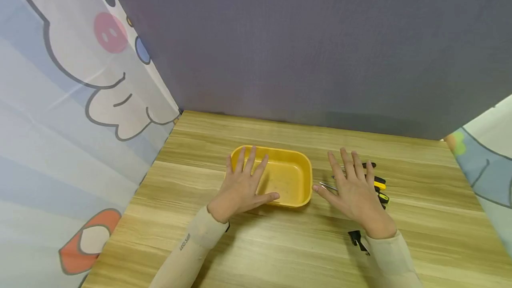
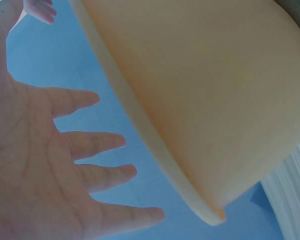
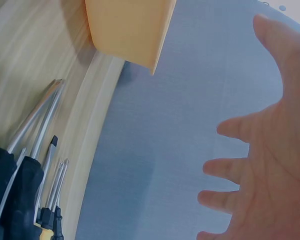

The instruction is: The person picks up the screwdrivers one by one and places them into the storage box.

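Observation:
A yellow rectangular tray (image 1: 286,177) stands on the wooden table, its outer wall (image 2: 205,90) large in the left wrist view. My left hand (image 1: 240,190) is held over the tray's left part, palm down with fingers spread, gripping nothing. To the right of the tray my right hand (image 1: 354,194) hovers with spread, straight fingers, also holding nothing. Under and beside it lie several screwdrivers (image 1: 382,186) with black and yellow handles, partly hidden by the hand; their metal shafts (image 3: 47,120) point toward the tray in the right wrist view.
A small black object (image 1: 356,237) lies on the table (image 1: 296,252) near the right wrist. A grey panel (image 1: 280,48) rises behind the table's back edge. Curtains with cartoon prints (image 1: 72,123) hang at the left and right sides.

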`<state>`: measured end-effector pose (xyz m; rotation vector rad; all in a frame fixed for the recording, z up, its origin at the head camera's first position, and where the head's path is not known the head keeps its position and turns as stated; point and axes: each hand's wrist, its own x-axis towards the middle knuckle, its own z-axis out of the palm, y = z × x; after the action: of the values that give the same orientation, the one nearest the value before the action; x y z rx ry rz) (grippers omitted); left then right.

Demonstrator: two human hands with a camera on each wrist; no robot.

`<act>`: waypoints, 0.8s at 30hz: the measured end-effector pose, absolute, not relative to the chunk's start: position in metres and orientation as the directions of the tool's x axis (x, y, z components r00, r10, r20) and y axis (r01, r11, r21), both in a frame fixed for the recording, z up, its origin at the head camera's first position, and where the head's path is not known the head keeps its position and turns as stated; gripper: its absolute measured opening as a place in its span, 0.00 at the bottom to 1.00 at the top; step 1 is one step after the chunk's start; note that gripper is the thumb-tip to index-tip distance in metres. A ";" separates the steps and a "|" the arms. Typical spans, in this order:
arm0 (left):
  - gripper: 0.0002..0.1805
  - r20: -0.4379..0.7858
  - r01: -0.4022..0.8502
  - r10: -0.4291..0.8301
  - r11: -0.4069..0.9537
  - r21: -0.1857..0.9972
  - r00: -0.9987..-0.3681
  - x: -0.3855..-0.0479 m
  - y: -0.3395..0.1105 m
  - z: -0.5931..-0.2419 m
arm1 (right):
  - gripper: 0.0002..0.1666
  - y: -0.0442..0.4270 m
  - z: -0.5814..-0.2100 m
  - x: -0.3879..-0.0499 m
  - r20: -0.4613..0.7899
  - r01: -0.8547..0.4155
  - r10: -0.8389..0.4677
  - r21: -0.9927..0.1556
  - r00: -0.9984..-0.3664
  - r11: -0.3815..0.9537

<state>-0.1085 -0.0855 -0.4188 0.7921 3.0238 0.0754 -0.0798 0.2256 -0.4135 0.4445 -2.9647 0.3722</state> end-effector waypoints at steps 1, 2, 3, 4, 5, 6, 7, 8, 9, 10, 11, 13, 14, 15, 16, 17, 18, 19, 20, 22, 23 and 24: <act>0.58 -0.002 0.488 0.489 0.871 0.053 -0.872 -0.108 -0.086 -0.419 | 0.57 0.226 -0.414 -0.080 0.152 -0.303 -0.273 -0.225 -0.950 0.926; 0.58 -0.002 0.487 0.488 0.872 0.054 -0.873 -0.108 -0.086 -0.419 | 0.57 0.225 -0.413 -0.080 0.154 -0.304 -0.274 -0.225 -0.949 0.926; 0.58 -0.003 0.486 0.487 0.872 0.056 -0.873 -0.108 -0.086 -0.419 | 0.57 0.225 -0.413 -0.080 0.156 -0.306 -0.275 -0.225 -0.949 0.925; 0.58 -0.003 0.485 0.486 0.873 0.059 -0.874 -0.108 -0.086 -0.419 | 0.57 0.226 -0.413 -0.080 0.158 -0.307 -0.277 -0.225 -0.948 0.925; 0.57 -0.004 0.484 0.485 0.873 0.060 -0.874 -0.108 -0.086 -0.419 | 0.57 0.226 -0.413 -0.080 0.164 -0.312 -0.279 -0.224 -0.946 0.923; 0.57 -0.005 0.482 0.483 0.874 0.063 -0.876 -0.108 -0.086 -0.419 | 0.57 0.226 -0.412 -0.080 0.171 -0.316 -0.283 -0.222 -0.944 0.922; 0.57 -0.007 0.480 0.481 0.875 0.066 -0.877 -0.108 -0.086 -0.418 | 0.57 0.226 -0.412 -0.081 0.178 -0.320 -0.285 -0.220 -0.942 0.922; 0.57 -0.005 0.478 0.479 0.876 0.063 -0.878 -0.108 -0.087 -0.418 | 0.57 0.227 -0.411 -0.081 0.185 -0.323 -0.286 -0.219 -0.940 0.920; 0.57 -0.004 0.477 0.478 0.877 0.061 -0.878 -0.109 -0.087 -0.418 | 0.57 0.227 -0.410 -0.081 0.189 -0.326 -0.287 -0.221 -0.939 0.919; 0.57 -0.004 0.477 0.478 0.877 0.059 -0.879 -0.109 -0.087 -0.418 | 0.58 0.228 -0.409 -0.080 0.191 -0.327 -0.288 -0.221 -0.938 0.919; 0.57 -0.005 0.476 0.477 0.878 0.057 -0.879 -0.109 -0.088 -0.417 | 0.58 0.229 -0.409 -0.080 0.191 -0.327 -0.288 -0.219 -0.938 0.919; 0.57 -0.009 0.472 0.473 0.880 0.055 -0.881 -0.109 -0.089 -0.417 | 0.57 0.231 -0.407 -0.080 0.185 -0.323 -0.286 -0.223 -0.940 0.920; 0.57 -0.012 0.470 0.471 0.881 0.054 -0.882 -0.110 -0.090 -0.417 | 0.57 0.231 -0.407 -0.080 0.182 -0.321 -0.284 -0.227 -0.941 0.919; 0.57 -0.018 0.467 0.469 0.882 0.058 -0.883 -0.110 -0.090 -0.417 | 0.57 0.232 -0.406 -0.080 0.181 -0.319 -0.282 -0.228 -0.942 0.920; 0.57 -0.022 0.464 0.466 0.884 0.062 -0.884 -0.110 -0.091 -0.417 | 0.57 0.233 -0.406 -0.079 0.180 -0.317 -0.280 -0.227 -0.943 0.921; 0.57 -0.026 0.462 0.464 0.885 0.067 -0.885 -0.110 -0.092 -0.417 | 0.56 0.234 -0.406 -0.079 0.181 -0.314 -0.277 -0.226 -0.944 0.922; 0.57 -0.027 0.459 0.462 0.886 0.069 -0.886 -0.110 -0.092 -0.416 | 0.56 0.235 -0.406 -0.079 0.182 -0.311 -0.273 -0.229 -0.945 0.923; 0.57 -0.032 0.457 0.461 0.886 0.076 -0.887 -0.111 -0.093 -0.416 | 0.56 0.236 -0.406 -0.079 0.183 -0.307 -0.269 -0.230 -0.946 0.923; 0.57 -0.037 0.455 0.459 0.887 0.078 -0.888 -0.111 -0.094 -0.416 | 0.56 0.237 -0.405 -0.079 0.184 -0.305 -0.266 -0.231 -0.946 0.924; 0.57 -0.045 0.452 0.456 0.888 0.084 -0.889 -0.112 -0.095 -0.415 | 0.56 0.239 -0.405 -0.079 0.192 -0.301 -0.260 -0.227 -0.946 0.926; 0.56 -0.048 0.449 0.454 0.889 0.086 -0.890 -0.113 -0.096 -0.415 | 0.56 0.240 -0.405 -0.079 0.195 -0.299 -0.258 -0.226 -0.946 0.927; 0.55 -0.047 0.448 0.453 0.889 0.092 -0.890 -0.113 -0.097 -0.414 | 0.55 0.242 -0.405 -0.079 0.199 -0.297 -0.255 -0.227 -0.946 0.928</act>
<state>-0.1130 -0.0974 -0.4145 0.7134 2.9875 0.1210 -0.0791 0.2418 -0.4048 0.4210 -2.9203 0.3818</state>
